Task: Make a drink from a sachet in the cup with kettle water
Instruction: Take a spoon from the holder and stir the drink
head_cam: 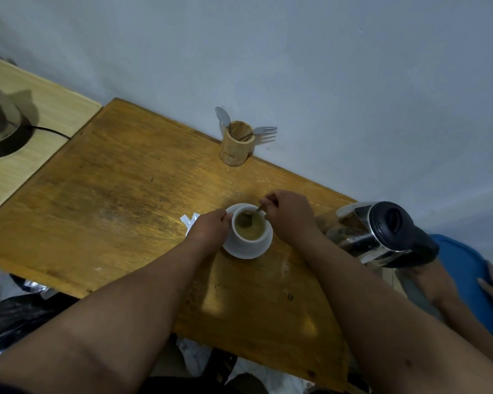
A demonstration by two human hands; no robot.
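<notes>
A white cup (pixel 251 240) stands on a white saucer (pixel 239 251) near the middle of the wooden table (pixel 111 200). It holds a light brown drink. My left hand (pixel 209 227) grips the cup's left side. My right hand (pixel 289 216) pinches the handle of a small spoon (pixel 252 216) whose bowl dips into the drink. A torn white sachet (pixel 190 220) lies just left of the cup, partly hidden by my left hand. The steel kettle (pixel 382 237) with a black lid sits to the right of the cup.
A wooden holder (pixel 237 147) with a spoon and a fork stands by the wall. A second kettle base with a cord (pixel 3 129) sits on the pale table at far left. Another person's hand rests on a blue object (pixel 464 277) at right.
</notes>
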